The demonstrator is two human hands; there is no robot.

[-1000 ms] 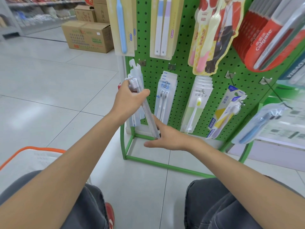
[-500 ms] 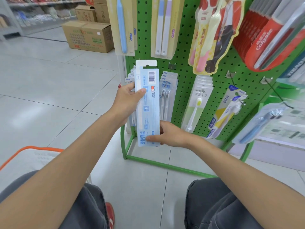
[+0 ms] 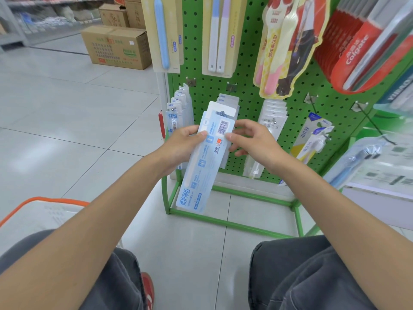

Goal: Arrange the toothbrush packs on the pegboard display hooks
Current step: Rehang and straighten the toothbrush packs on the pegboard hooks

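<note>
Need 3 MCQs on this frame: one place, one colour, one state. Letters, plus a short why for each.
1. Where is the cardboard box?
A) on the floor, left of the pegboard
B) on the person's lap
C) on a chair

2. What colour is the pegboard?
A) red
B) green
C) white

3. The pack with the barcode is:
A) lying flat on the floor
B) held in both hands
C) hanging untouched

Answers:
1 A: the box sits on the tiles, off to the display's left.
2 B: the perforated panel is green.
3 B: the left hand and right hand both pinch its upper part.
</note>
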